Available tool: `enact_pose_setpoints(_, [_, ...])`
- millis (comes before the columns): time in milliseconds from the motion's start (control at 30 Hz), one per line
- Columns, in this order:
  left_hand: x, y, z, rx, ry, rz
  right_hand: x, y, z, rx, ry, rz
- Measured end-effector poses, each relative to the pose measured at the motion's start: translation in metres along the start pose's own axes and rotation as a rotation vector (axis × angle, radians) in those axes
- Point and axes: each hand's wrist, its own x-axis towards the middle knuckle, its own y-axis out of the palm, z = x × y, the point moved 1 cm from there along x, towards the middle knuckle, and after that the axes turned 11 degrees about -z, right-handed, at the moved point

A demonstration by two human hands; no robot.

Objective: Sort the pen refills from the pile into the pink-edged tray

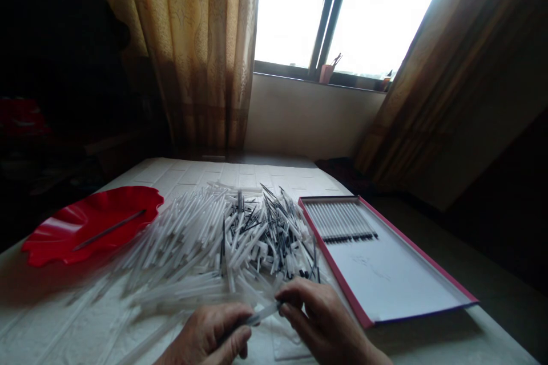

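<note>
My left hand (218, 328) and my right hand (314, 311) are both closed on one pen (268, 312) at the front of the table. Its translucent barrel runs between them, slightly blurred. My left thumb and fingers pinch one end, and my right fingertips pinch the other, where a dark piece shows. Just beyond my hands spreads a heap of clear pen barrels (192, 222). Mixed in on its right side are thin black-ended refills (278, 228) and small black parts. To the right, a shallow pink-edged box (398, 279) holds a row of black-ended pens (342, 219) along its far end.
A red wavy-rimmed dish (64, 231) stands at the left with one dark slim stick (109, 229) in it. The pale brick-patterned table (158, 174) ends below the window. On the sill is a pink cup (326, 73). Curtains (201, 40) hang at both sides.
</note>
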Motion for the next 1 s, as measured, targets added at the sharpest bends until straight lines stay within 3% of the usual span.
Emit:
enact_pose_setpoints(333, [-0.001, 0.001, 0.002, -0.069, 0.024, -0.018, 0.002, -0.004, 0.001, 0.037, 0.078, 0.019])
enact_pose_setpoints(633, [-0.002, 0.002, 0.001, -0.093, -0.045, -0.021, -0.001, -0.003, 0.001, 0.07, 0.103, -0.004])
enact_pose_setpoints(1000, [-0.001, 0.001, 0.0, -0.155, -0.188, 0.0, -0.005, -0.003, -0.01, 0.461, 0.355, -0.171])
